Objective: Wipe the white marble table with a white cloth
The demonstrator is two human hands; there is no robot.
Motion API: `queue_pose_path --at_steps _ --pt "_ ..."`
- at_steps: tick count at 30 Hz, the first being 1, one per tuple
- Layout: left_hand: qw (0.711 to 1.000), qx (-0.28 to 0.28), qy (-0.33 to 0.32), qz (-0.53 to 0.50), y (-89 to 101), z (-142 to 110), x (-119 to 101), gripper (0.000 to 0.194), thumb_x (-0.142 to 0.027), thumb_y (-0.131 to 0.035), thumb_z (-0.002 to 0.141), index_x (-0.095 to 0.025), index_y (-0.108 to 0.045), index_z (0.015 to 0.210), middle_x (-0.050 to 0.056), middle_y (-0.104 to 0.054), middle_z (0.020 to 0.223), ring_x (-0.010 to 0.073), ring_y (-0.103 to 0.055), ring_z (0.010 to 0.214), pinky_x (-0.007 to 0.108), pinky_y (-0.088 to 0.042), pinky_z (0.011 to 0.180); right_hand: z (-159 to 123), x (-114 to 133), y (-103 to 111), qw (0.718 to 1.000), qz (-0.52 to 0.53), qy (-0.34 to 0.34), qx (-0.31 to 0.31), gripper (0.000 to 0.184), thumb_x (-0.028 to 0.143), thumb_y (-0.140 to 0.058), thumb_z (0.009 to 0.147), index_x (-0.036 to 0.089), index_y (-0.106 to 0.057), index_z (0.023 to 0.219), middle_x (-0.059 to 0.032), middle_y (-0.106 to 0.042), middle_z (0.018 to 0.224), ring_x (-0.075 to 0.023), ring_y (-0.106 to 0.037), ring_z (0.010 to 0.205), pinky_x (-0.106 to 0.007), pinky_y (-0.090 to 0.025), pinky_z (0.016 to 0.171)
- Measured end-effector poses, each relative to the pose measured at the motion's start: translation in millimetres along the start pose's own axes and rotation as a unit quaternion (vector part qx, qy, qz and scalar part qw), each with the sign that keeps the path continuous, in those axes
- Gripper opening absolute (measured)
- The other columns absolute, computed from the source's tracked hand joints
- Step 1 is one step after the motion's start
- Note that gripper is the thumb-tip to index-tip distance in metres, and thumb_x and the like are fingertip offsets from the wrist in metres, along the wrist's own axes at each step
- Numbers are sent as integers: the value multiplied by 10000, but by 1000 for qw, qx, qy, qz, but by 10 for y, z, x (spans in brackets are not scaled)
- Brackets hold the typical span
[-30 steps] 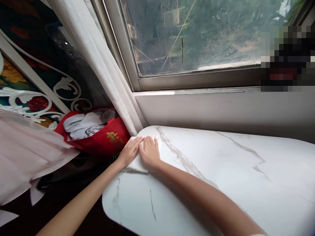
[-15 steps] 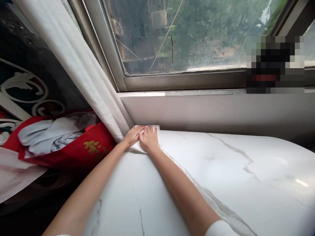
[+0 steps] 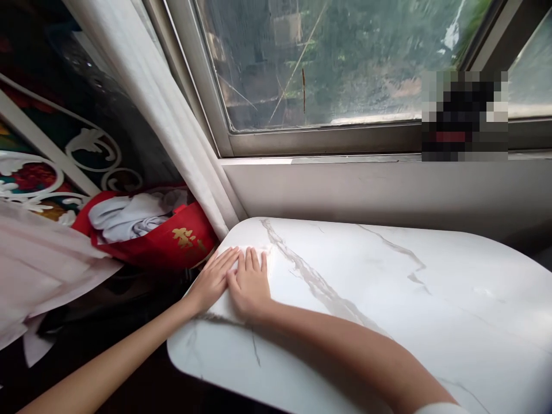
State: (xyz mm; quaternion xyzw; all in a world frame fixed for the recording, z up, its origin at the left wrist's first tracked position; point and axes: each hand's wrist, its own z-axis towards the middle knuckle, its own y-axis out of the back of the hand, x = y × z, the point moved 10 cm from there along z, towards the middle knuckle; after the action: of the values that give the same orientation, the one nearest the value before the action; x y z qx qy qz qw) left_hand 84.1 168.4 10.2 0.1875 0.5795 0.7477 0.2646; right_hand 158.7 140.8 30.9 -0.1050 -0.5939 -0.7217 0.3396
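Note:
Both of my hands lie flat side by side near the left edge of a white marble-look tabletop (image 3: 388,299). My left hand (image 3: 213,279) and my right hand (image 3: 249,284) have their fingers stretched out, pressing down on a white cloth (image 3: 267,256). Only a thin strip of that cloth shows past my fingertips; it blends with the table surface. My forearms reach in from the lower left and lower right.
A white curtain (image 3: 172,121) hangs just beyond my hands, beside a window (image 3: 328,63) with a grey sill. Left of the table sits a red bag (image 3: 164,241) holding pale fabric. Pink cloth (image 3: 38,270) lies at the far left.
My hands and the cloth have slid back from the far corner by the curtain towards me along the table's left edge, much as they lay a second ago.

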Motion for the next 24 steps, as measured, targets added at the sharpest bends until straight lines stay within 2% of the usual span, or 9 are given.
queue_pose_path --at_steps 4,7,9,12,15,17,21,24 --pt "999 -14 -30 31 132 -501 -423 518 -249 -222 953 -208 -164 1466 55 -348 1458 183 -286 1347 409 -202 1113 -639 361 83 993 55 82 61 611 398 -208 963 13 -189 1437 -173 -164 1502 -268 -42 1399 -539 -13 1127" --pt "998 -11 -36 44 176 -676 -669 545 -243 -239 952 -230 -89 1475 41 -319 1474 184 -268 1355 410 -180 1121 -986 470 187 982 94 123 110 641 423 -221 959 11 -136 1443 -173 -99 1509 -277 18 1395 -564 5 1120" --pt "998 -9 -36 43 189 -695 -759 552 -246 -242 947 -234 -84 1476 42 -323 1472 190 -279 1351 415 -189 1118 -1069 452 230 978 110 120 131 653 426 -229 957 2 -124 1442 -177 -93 1508 -277 23 1394 -565 6 1120" --pt "999 0 -19 37 154 -606 -765 547 -267 -253 938 -249 -138 1472 45 -368 1447 205 -328 1328 425 -228 1104 -950 323 245 981 118 85 127 651 431 -249 952 22 -145 1446 -161 -126 1509 -255 -27 1400 -530 -2 1133" --pt "999 -3 27 31 75 -361 -643 534 -294 -256 928 -199 -238 1454 79 -388 1431 235 -332 1325 462 -223 1096 -616 65 252 991 102 36 82 582 347 -227 961 34 -170 1447 -153 -237 1491 -197 -184 1386 -460 -43 1148" --pt "997 -8 69 28 7 -81 -521 527 -276 -239 925 -147 -290 1433 103 -380 1433 243 -308 1336 477 -195 1100 -332 -143 265 996 68 25 50 551 304 -203 963 27 -198 1439 -153 -315 1465 -172 -257 1361 -431 -81 1145" --pt "993 24 114 9 -234 765 -336 507 -219 -263 912 -135 -343 1405 104 -377 1434 226 -294 1343 454 -170 1106 279 -668 356 999 -37 20 3 515 304 -191 967 74 -313 1411 -124 -334 1463 -200 -230 1370 -451 -85 1122" --pt "994 42 102 -18 -396 1468 -323 489 -223 -278 923 -146 -339 1403 88 -350 1453 200 -278 1349 434 -149 1113 663 -1167 503 996 -79 -25 -17 506 290 -197 966 67 -337 1398 -123 -351 1456 -200 -250 1362 -426 -103 1110"
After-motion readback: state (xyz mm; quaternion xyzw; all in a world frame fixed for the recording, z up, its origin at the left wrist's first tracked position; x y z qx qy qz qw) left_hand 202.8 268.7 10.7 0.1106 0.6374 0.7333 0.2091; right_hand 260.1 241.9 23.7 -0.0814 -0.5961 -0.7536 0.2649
